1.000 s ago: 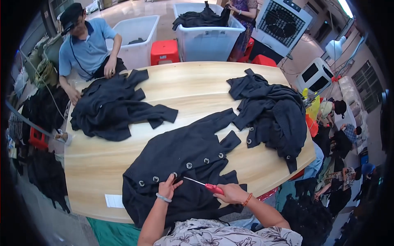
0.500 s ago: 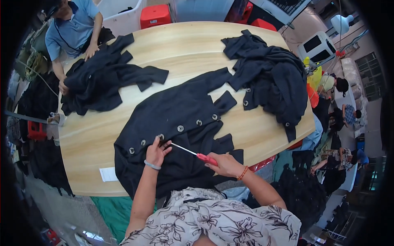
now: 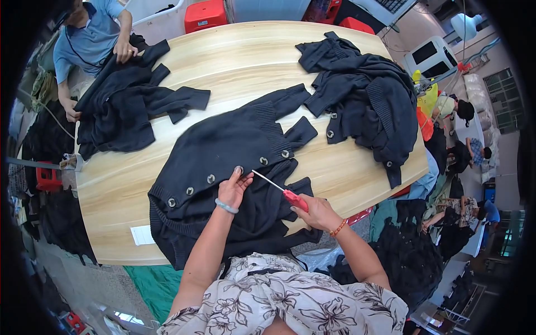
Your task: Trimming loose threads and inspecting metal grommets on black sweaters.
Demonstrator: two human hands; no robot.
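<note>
A dark navy knitted cardigan (image 3: 223, 139) lies spread on the table before me, with several large round buttons along its front band. My left hand (image 3: 234, 190) pinches one button (image 3: 239, 170) near the middle of that row, thumb on it and fingers curled beside it. In my right hand (image 3: 318, 212) is a screwdriver (image 3: 295, 199) with a red handle and a thin metal shaft. Its tip points up and left, close to my left fingertips; whether it touches the cardigan I cannot tell.
Another pile of dark knitwear (image 3: 368, 100) lies at the table's far right. At the far left a co-worker (image 3: 95, 39) handles a dark garment (image 3: 123, 106). A white paper slip (image 3: 142, 235) rests on the wooden table (image 3: 111, 206) near its left front. Red stools (image 3: 205, 15) stand behind.
My left hand has moved right and up along the row to another button. The screwdriver and right hand have shifted right and slightly up. The co-worker's hands have lifted part of their garment.
</note>
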